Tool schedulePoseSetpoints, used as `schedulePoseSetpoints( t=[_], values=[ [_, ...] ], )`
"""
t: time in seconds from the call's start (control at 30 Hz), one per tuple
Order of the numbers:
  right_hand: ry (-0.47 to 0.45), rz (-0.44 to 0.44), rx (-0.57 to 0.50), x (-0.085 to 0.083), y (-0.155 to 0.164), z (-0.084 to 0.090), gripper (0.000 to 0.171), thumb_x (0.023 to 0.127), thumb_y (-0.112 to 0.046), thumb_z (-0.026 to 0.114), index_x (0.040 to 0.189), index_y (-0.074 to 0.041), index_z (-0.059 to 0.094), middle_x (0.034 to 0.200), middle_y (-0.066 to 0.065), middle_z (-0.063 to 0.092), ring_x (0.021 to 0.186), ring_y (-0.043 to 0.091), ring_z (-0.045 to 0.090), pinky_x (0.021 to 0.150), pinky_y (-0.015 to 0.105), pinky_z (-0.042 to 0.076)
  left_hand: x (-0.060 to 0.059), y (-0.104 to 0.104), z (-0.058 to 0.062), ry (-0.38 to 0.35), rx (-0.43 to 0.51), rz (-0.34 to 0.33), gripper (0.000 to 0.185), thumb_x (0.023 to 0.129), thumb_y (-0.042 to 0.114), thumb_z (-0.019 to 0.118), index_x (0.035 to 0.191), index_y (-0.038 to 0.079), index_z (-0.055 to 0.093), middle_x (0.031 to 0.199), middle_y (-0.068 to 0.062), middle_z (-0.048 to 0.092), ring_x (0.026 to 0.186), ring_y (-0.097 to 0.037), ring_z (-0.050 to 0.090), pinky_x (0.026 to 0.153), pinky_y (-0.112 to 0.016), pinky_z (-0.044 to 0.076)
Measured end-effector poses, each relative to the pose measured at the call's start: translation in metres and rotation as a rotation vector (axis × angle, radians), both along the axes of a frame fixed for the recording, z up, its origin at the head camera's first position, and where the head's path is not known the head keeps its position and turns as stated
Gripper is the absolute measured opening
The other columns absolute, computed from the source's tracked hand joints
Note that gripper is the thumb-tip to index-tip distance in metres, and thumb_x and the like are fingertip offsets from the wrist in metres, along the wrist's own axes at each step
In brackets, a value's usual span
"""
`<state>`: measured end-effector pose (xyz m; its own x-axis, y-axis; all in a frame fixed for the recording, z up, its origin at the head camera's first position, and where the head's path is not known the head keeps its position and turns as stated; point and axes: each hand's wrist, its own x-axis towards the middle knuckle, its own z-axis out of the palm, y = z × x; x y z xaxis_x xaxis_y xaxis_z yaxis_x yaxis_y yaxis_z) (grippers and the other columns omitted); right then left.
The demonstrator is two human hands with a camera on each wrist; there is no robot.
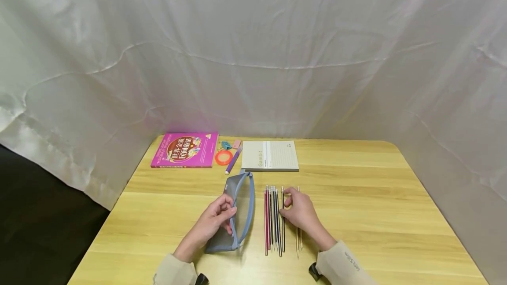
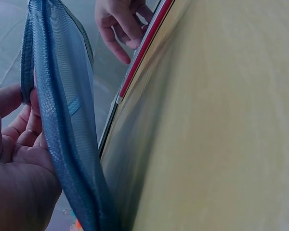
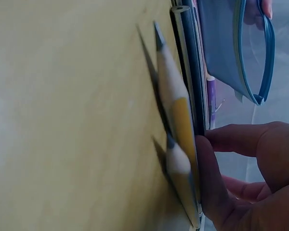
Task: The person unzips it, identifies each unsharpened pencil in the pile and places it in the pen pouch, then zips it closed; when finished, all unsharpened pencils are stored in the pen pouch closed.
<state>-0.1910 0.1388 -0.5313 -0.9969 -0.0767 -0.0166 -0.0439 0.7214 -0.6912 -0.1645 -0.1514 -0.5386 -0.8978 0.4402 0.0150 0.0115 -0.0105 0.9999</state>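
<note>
Head view: the left hand's [image 1: 215, 217] thumb and fingers are bent and pinch the edge of a blue mesh pencil case [image 1: 222, 242], thumb on one side and fingers on the other. The case stands tilted on the table, its long zip opening spread apart and facing the pencils. The right hand [image 1: 303, 211] has its thumb and forefinger closed on a dark pencil [image 1: 283, 236] that lies pointing away from the person; the right wrist view shows the two tips meeting at it. How firmly they press cannot be told.

Just left of that pencil, between it and the case, a close row of pencils [image 1: 266, 225] lies side by side, reddish ones on the left and darker ones on the right. Partly under the right hand lie two yellow pencils [image 3: 185, 122], their sharpened points toward the person.

Beyond the case lie a purple marker [image 1: 233, 161], an orange ring [image 1: 217, 158], a small teal item [image 1: 226, 145] too small to make out, and a pink eraser [image 1: 236, 144]. A notebook [image 1: 280, 155] marked "Gambit" lies just right of these, and a bright pink book [image 1: 206, 148] to their left, near the far corner. All of this is on a wooden table [image 1: 368, 214], with a pale curtain [image 1: 285, 34] hanging behind.
</note>
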Motion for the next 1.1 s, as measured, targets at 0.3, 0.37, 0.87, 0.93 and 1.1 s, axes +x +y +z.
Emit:
schedulePoseSetpoints(
  t=[0.3, 0.37, 0.87, 0.93, 1.1],
  values=[
    [-0.047, 0.016, 0.026, -0.002, -0.001, 0.001, 0.066, 0.069, 0.000, 0.084, 0.131, 0.004, 0.060, 0.079, 0.000, 0.061, 0.064, 0.014, 0.055, 0.063, 0.029, 0.051, 0.001, 0.000, 0.000, 0.006, 0.005, 0.004, 0.023, 0.108, 0.014, 0.056, 0.111, -0.007, 0.045, 0.083, 0.000, 0.050, 0.056, -0.011, 0.064, 0.054, -0.028, 0.061],
    [-0.055, 0.021, 0.045, -0.003, -0.003, 0.002, 0.070, 0.069, -0.003, 0.087, 0.132, 0.004, 0.058, 0.078, 0.000, 0.060, 0.065, 0.015, 0.055, 0.062, 0.029, 0.051, 0.000, 0.000, 0.000, 0.010, 0.004, 0.003, 0.022, 0.108, 0.013, 0.055, 0.110, -0.006, 0.045, 0.083, 0.000, 0.050, 0.056, -0.011, 0.064, 0.054, -0.028, 0.061],
    [-0.155, -0.021, -0.286, -0.001, 0.005, 0.015, 0.081, 0.076, 0.010, 0.076, 0.150, 0.000, 0.044, 0.084, 0.010, 0.064, 0.055, 0.019, 0.063, 0.051, 0.032, 0.061, 0.002, -0.001, 0.001, -0.006, 0.008, -0.003, 0.024, 0.108, 0.015, 0.055, 0.112, -0.006, 0.045, 0.086, 0.000, 0.052, 0.058, -0.011, 0.064, 0.055, -0.028, 0.062],
    [-0.175, -0.034, -0.381, -0.001, 0.006, 0.018, 0.085, 0.077, 0.013, 0.073, 0.154, -0.002, 0.040, 0.089, 0.013, 0.063, 0.057, 0.020, 0.063, 0.053, 0.036, 0.063, 0.002, -0.001, 0.001, -0.005, 0.008, -0.002, 0.021, 0.108, 0.013, 0.055, 0.111, -0.006, 0.045, 0.085, 0.000, 0.051, 0.057, -0.011, 0.064, 0.055, -0.028, 0.062],
    [-0.202, -0.065, -0.517, -0.004, 0.005, 0.024, 0.093, 0.077, 0.016, 0.068, 0.159, -0.009, 0.032, 0.097, 0.016, 0.058, 0.059, 0.021, 0.063, 0.058, 0.042, 0.065, 0.002, -0.001, 0.001, -0.001, 0.010, -0.001, 0.019, 0.108, 0.011, 0.054, 0.110, -0.006, 0.045, 0.085, 0.000, 0.051, 0.057, -0.012, 0.063, 0.054, -0.029, 0.062]
  ],
)
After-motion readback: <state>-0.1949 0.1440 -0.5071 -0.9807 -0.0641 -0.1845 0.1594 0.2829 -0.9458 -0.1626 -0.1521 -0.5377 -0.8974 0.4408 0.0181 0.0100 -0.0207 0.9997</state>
